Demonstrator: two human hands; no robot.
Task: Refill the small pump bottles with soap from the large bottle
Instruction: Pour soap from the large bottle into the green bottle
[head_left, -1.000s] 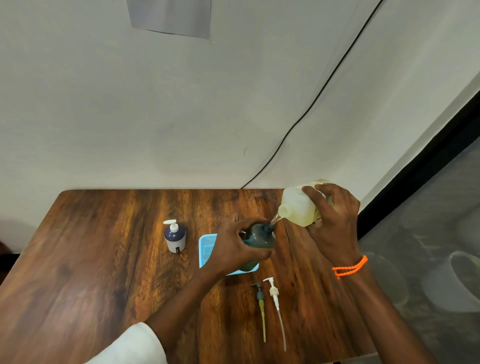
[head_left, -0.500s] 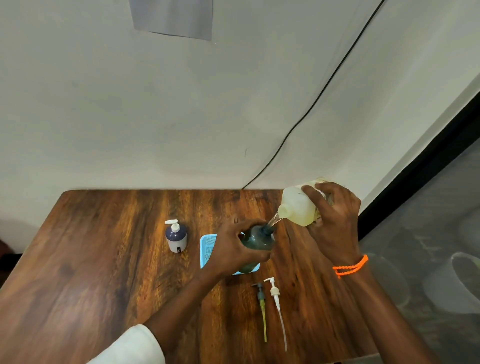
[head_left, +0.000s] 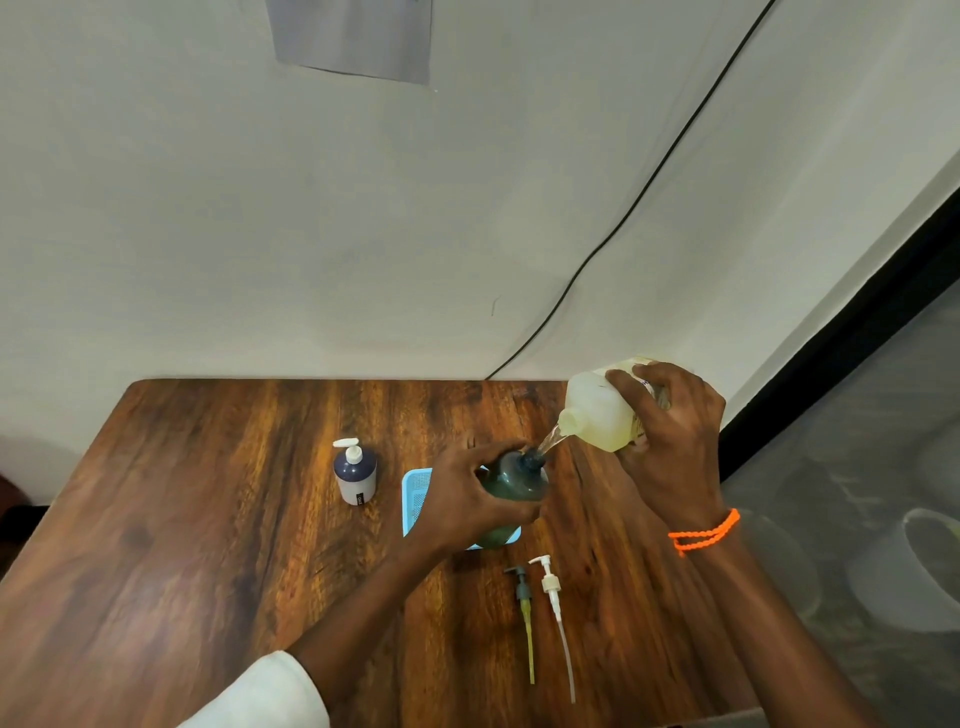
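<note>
We see the right hand (head_left: 670, 441) wrapped around the large translucent soap bottle (head_left: 597, 410), holding it tipped with its spout pointing down and toward the left hand. A thin clear stream of soap (head_left: 549, 445) runs from that spout into the open neck of the dark green pump bottle (head_left: 517, 480). The left hand (head_left: 462, 506) is closed around the body of this green bottle, which leans toward the right hand and whose base sits on a light blue tray (head_left: 415, 499); the tray shows mostly on the outer side of the left hand. An orange braided band (head_left: 704, 535) circles the right wrist.

Beyond the left hand, well apart from it on the wooden tabletop (head_left: 182, 545), stands a navy-and-white pump bottle (head_left: 355, 475), upright with its white pump fitted. Nearer to us than both hands, between the two forearms, lie two removed pumps side by side: a grey pump head with a yellowish dip tube (head_left: 524, 616), and just beside it, on the right hand's side, a white pump with a clear tube (head_left: 556, 613). A white sleeve (head_left: 260, 693) covers the left forearm near the lower edge.
</note>
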